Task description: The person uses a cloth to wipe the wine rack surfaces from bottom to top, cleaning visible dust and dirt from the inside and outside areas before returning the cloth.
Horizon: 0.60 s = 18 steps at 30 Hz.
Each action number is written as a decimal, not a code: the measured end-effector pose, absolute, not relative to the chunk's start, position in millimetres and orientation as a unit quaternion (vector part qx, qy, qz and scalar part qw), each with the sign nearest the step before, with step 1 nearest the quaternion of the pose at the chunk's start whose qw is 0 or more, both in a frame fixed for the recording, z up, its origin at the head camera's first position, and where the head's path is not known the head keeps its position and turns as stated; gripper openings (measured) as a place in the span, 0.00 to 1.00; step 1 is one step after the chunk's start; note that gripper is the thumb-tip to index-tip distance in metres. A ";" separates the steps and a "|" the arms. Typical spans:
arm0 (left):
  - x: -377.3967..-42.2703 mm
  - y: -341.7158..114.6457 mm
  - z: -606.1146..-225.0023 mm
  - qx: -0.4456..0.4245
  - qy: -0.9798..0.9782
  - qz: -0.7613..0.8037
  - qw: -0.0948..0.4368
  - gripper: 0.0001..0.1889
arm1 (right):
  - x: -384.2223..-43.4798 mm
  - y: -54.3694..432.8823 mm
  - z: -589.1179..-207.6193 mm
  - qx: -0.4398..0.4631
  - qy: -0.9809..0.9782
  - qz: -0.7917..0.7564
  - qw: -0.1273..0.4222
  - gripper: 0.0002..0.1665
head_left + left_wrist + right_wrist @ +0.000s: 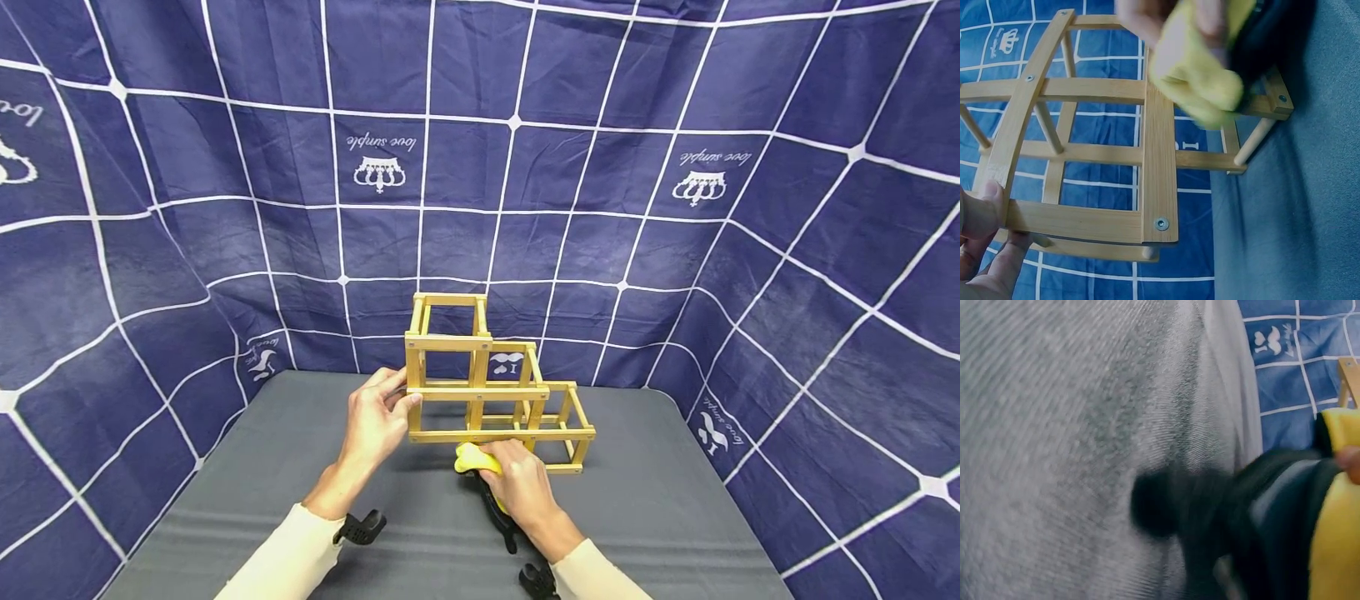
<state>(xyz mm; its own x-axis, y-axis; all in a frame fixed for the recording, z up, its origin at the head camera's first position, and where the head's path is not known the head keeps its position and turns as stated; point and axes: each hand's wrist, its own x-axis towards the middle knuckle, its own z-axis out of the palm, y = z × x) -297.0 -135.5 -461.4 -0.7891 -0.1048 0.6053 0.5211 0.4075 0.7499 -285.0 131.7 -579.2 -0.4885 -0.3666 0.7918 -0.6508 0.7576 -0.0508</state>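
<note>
A stepped rack of light wooden bars stands upright on the grey table. My left hand grips its left side, the thumb on the front and the fingers behind. In the left wrist view, thumb and fingers pinch a wooden bar. My right hand holds a bunched, soft yellow-and-black cloth close to the lower front bar; a dark part of it hangs toward me. The cloth is blurred and overlaps the rack in the left wrist view. The right wrist view shows its yellow and dark folds.
The grey-covered table extends on both sides of the rack. A blue curtain with white grid lines encloses the back and sides. Black wrist straps sit on both wrists.
</note>
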 end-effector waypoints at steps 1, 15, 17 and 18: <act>-296.9 -135.9 -461.1 -0.133 -0.784 -0.530 0.295 0.28 | -285.7 131.9 -578.9 0.304 -0.835 0.188 0.419 0.32; -297.4 -136.3 -462.1 -0.133 -0.779 -0.540 0.289 0.28 | -276.7 166.6 -567.1 0.362 -0.798 0.234 0.421 0.35; -297.3 -136.3 -461.4 -0.134 -0.780 -0.540 0.287 0.28 | -274.7 178.5 -566.1 0.373 -0.796 0.227 0.419 0.35; -297.2 -136.3 -461.1 -0.133 -0.780 -0.540 0.286 0.28 | -273.7 184.9 -565.7 0.379 -0.796 0.220 0.418 0.36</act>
